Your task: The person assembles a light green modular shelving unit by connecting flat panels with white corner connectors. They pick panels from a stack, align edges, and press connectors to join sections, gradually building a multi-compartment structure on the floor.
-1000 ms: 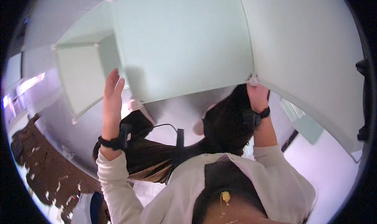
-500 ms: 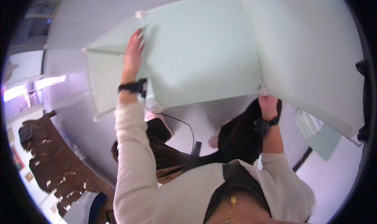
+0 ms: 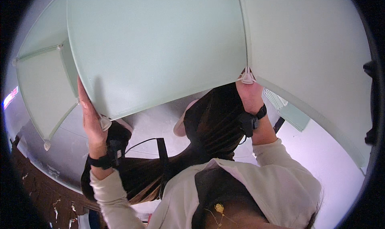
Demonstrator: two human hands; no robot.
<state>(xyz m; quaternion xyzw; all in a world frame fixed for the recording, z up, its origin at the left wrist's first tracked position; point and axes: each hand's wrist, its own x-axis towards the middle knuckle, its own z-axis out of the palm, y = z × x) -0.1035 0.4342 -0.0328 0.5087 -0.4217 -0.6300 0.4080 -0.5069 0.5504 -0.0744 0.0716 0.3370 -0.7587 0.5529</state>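
White corner connectors (image 3: 248,77) join pale-green panels (image 3: 160,48) at angles.

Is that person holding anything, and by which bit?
Yes, a pale green panel box: right grip on a white corner connector, left grip flat against the edge beside another connector.

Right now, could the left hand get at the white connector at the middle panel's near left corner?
Probably yes: the left hand lies along the middle panel, close beside the white connector, with nothing visible between them.
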